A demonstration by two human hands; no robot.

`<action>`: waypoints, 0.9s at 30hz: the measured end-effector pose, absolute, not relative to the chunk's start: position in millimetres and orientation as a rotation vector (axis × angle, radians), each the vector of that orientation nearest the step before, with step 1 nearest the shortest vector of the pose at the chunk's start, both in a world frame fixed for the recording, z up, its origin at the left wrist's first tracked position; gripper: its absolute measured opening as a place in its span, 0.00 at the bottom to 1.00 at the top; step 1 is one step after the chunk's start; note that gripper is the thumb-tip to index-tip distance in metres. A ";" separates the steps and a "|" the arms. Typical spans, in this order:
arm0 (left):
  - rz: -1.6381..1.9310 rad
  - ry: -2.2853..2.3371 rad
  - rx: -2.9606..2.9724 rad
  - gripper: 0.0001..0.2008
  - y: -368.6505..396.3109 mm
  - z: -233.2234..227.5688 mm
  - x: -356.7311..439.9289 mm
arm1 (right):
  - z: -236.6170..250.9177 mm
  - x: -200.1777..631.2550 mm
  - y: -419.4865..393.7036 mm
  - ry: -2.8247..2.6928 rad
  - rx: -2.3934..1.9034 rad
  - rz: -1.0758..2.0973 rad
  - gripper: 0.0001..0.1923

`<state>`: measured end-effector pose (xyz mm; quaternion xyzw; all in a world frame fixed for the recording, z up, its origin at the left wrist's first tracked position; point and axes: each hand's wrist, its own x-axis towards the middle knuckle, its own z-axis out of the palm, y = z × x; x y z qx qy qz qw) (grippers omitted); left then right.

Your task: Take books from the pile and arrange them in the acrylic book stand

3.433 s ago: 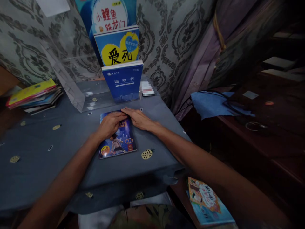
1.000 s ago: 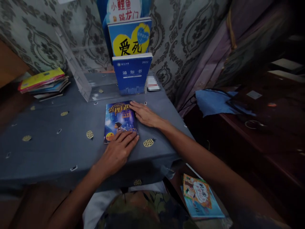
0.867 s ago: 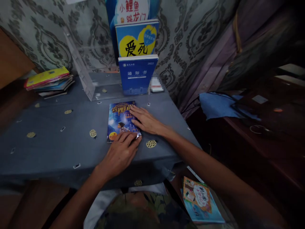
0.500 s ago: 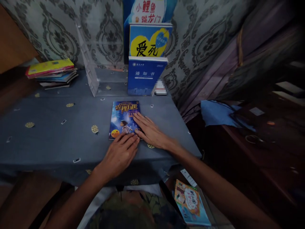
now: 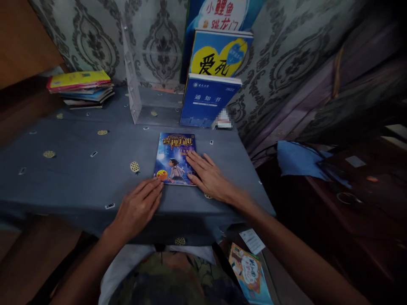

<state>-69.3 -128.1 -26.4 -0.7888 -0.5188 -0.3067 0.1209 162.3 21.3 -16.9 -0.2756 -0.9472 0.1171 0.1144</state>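
Left hand [image 5: 137, 208] slid off book [image 5: 176, 158]; right hand [image 5: 210, 177] flat on it.

- Book [image 5: 176, 157]: thin paperback, closed, lying flat and face up on the grey-blue cloth, near the table's front edge.
- Cover: dark blue night scene, gold title lettering across the top, a cartoon child figure in the lower middle, an orange round badge at the lower left corner.
- Pose: long axis runs away from the person, top edge tilted slightly to the right; spine side cannot be told.
- Contact: fingertips touch its lower left corner; other fingers rest on its lower right edge.
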 end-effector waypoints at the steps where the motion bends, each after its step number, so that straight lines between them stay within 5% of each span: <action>1: -0.906 -1.512 -2.294 0.14 -127.7 -27.1 -68.6 | -13.5 160.3 18.9 -2.793 -0.764 0.336 0.28; 7: -0.920 -1.499 -2.228 0.13 -124.9 -25.3 -61.9 | 9.0 129.5 -1.8 -2.927 -0.291 0.524 0.24; 13: -0.934 -1.530 -2.185 0.12 -125.3 -25.1 -58.5 | 11.2 101.7 5.1 -2.940 -0.250 0.721 0.26; 27: -1.005 -1.566 -2.145 0.12 -124.1 -27.8 -56.9 | -6.2 58.4 86.6 -2.969 -0.378 0.527 0.28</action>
